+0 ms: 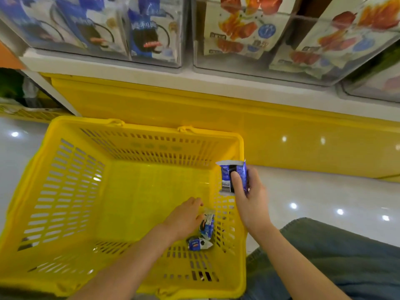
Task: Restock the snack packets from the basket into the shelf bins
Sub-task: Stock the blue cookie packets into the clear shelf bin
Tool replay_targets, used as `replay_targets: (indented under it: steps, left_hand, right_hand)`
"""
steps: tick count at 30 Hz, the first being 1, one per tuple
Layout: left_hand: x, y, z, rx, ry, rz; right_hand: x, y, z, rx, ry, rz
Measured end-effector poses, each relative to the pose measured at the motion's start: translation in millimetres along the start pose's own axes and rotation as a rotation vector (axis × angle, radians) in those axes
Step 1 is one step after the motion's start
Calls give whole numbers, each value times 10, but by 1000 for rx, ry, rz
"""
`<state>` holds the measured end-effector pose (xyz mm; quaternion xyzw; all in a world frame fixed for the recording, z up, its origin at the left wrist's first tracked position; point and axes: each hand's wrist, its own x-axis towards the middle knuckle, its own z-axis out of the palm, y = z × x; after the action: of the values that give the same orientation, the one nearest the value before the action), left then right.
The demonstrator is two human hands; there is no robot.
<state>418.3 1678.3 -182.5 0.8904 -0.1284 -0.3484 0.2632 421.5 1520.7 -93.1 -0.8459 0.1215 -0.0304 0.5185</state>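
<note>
Head view.
- Yellow basket (151,131): on the floor below the clear shelf bins (108,29).
- Right hand (249,198): thumb and fingers pinch a blue snack packet (232,178) upright over the basket's right rim.
- Left hand (184,217): inside the basket at a second packet (206,225) by the right wall. It is possibly touching it, but I cannot tell the grip.
- Third packet (198,243): near-right corner.

Shelf bins (249,71) blurred and cropped at top.

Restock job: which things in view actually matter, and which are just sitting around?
Job:
- yellow basket
- upright blue packet and lying blue packet inside it
- held blue packet in the right hand
- left hand, reaching in
- bin of blue packets

Lying about:
- bin of red packets
- yellow shelf base
- floor
</note>
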Motion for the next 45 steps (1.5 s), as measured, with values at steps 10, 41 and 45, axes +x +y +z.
replay_targets:
  steps: [10,41,45]
  left_hand:
    - [422,-173,680,-470,-175,-282]
    - [654,-262,416,163,-69,-130]
    - [686,-272,509,96,-154,-178]
  right_hand:
    - [29,71,83,-183,86,-151]
    - [-30,130,131,-235,96,-172]
    - [-21,163,123,-254,88,-166]
